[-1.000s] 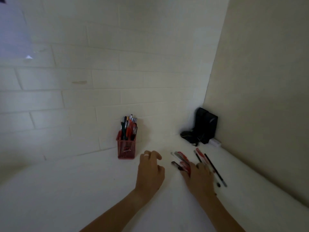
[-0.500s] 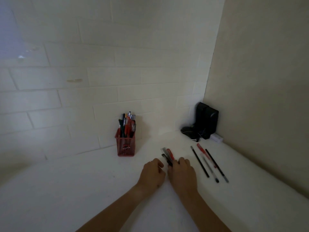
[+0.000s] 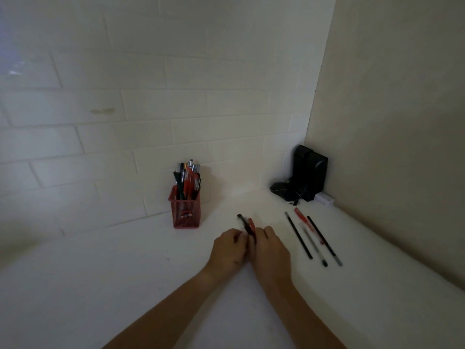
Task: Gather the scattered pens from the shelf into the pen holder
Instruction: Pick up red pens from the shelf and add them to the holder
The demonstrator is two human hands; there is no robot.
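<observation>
Red mesh pen holder (image 3: 186, 211), already stuffed with pens, stands left of centre by the tiled wall. Both hands meet mid-frame, left hand (image 3: 229, 249) and right hand (image 3: 270, 248) closed around a small pen bundle (image 3: 247, 224). Four loose pens (image 3: 312, 238) lie on the shelf (image 3: 100, 285), just right.

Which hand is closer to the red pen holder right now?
Left. The left hand sits right of and nearer the camera than the red pen holder; the right hand lies beyond it, farther right.
</observation>
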